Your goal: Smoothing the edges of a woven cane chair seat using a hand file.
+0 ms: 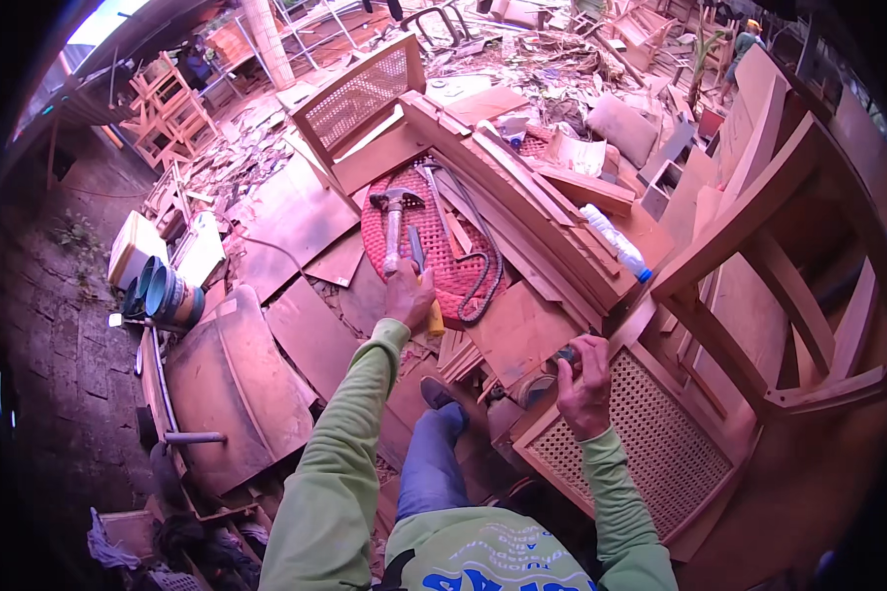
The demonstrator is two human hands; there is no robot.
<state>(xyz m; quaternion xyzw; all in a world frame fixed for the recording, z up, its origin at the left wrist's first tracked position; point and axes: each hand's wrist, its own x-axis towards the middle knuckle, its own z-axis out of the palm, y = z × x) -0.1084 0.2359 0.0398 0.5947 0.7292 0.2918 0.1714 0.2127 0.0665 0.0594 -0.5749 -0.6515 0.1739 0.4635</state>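
My left hand (409,297) is closed around the lower handle of a claw hammer (393,225), whose head is over a red woven seat or mat (377,244). Right beside that hand lies a chisel (435,319) with a yellow handle, partly covered by my fingers. A dark looped strap or flexible strip (480,284) rests on the red weave, near a thin metal bar (437,196). My right hand (585,384) pinches a small dark object (566,354), too hidden to identify, above a wooden frame with cane webbing (628,428).
Stacked wooden boards (503,192) run beyond the red weave. A plastic bottle (615,240) with a blue cap lies beside them. To the right stands a wooden chair frame (717,347); buckets (171,295) are at left. Scrap covers the ground, and another person (743,55) is far off.
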